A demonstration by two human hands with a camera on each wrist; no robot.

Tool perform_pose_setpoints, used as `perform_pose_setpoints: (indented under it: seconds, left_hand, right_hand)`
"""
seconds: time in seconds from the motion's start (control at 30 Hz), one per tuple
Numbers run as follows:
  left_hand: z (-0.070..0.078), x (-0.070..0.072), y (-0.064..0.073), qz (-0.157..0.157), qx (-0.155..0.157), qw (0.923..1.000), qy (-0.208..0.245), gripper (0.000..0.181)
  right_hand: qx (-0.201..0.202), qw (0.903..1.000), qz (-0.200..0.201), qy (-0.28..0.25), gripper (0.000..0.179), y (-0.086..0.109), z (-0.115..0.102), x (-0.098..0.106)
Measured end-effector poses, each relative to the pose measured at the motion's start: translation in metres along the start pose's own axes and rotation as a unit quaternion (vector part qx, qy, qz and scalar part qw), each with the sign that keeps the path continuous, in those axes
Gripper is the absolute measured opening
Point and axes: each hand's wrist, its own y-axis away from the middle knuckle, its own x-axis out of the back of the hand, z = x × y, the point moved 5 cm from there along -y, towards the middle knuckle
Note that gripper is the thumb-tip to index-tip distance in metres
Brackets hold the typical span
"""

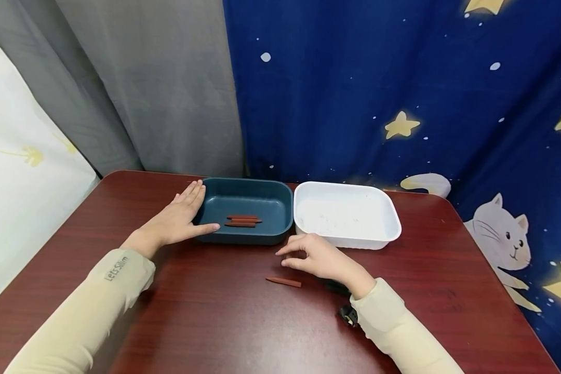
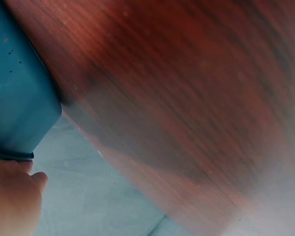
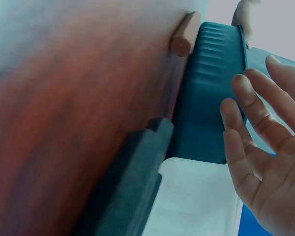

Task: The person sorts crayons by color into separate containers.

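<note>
My left hand (image 1: 179, 215) rests with fairly straight fingers on the left rim of a dark teal tray (image 1: 243, 238). Inside that tray lie several reddish-brown sticks with pointed ends (image 1: 243, 221). Above the table my right hand (image 1: 315, 255) hovers with loosely bent fingers, holding nothing. Just below its fingertips, one more reddish-brown pointed stick (image 1: 284, 282) lies on the table; the right wrist view shows the blunt round end of a brown stick (image 3: 183, 44). Dark green long pieces (image 3: 123, 182) lie partly hidden beneath my right hand.
A white tray (image 1: 348, 242) stands against the teal tray's right side. Both trays sit near the far edge of the reddish-brown wooden table (image 1: 205, 322). Behind it hang a grey curtain (image 1: 168, 93) and a blue starry curtain (image 1: 327, 104).
</note>
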Motion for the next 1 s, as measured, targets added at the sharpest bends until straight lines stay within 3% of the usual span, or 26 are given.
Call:
perform_pose_setpoints:
  seconds: [0.5,1.0]
  left_hand:
    - [-0.005,0.005,0.003,0.005,-0.003,1.0000,-0.005,0.111]
    - [0.001,0.000,0.001,0.005,-0.007,1.0000,0.000,0.111]
  right_hand:
    - [-0.022,0.9935,-0.105,0.038,0.023,-0.009,-0.002,-0.018]
    - [-0.058,0.9877,-0.130,0.065,0.012,-0.007,-0.002,-0.027]
